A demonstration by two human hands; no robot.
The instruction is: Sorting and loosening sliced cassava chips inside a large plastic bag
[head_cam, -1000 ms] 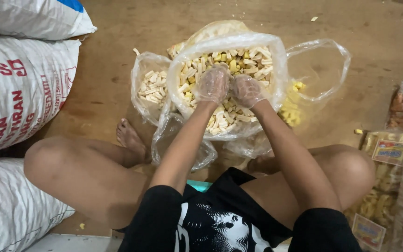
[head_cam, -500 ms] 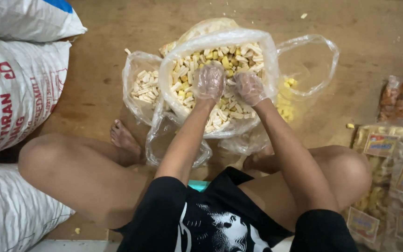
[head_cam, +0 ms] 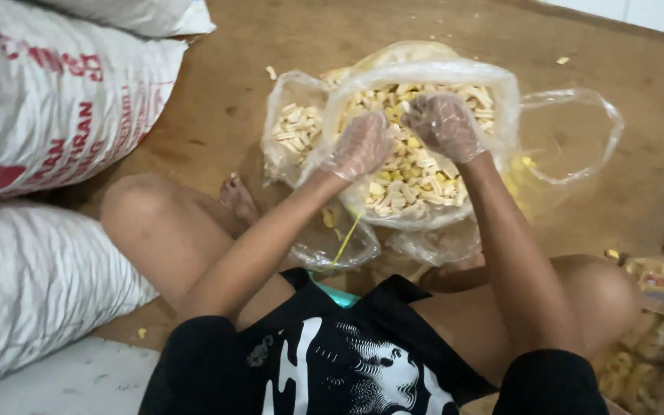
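Person sat cross-legged on a brown floor (head_cam: 270,46), both hands in thin clear disposable gloves. Left hand (head_cam: 359,146) gripped the near-left rim of a clear plastic bag (head_cam: 493,84), fingers curled shut on the film; right hand (head_cam: 443,125) sat inside the bag mouth over the contents, fingers bent, but whether it pinched film or pieces could not be told. The bag stood on the floor right in front of the shins, mouth open and pointing up toward the camera, so its long axis ran roughly vertical, leaning slightly to the person. It was filled with small pale-yellow snack pieces (head_cam: 409,173), short chunks lying every which way, no common direction. Judged handling: film soft, floppy and slick, more so under gloves; load probably fairly light but loose and shifting, pieces likely brittle, so best taken at the gathered rim with support under the bulge, not squeezed. A second smaller bag of the same pieces (head_cam: 290,131) touched its left side; an empty clear bag (head_cam: 578,131) lay open just to the right. A yellow string (head_cam: 345,240) hung below the left wrist. White woven sacks (head_cam: 48,100) were stacked at left, packaged snack packs (head_cam: 659,307) at right near the knee.
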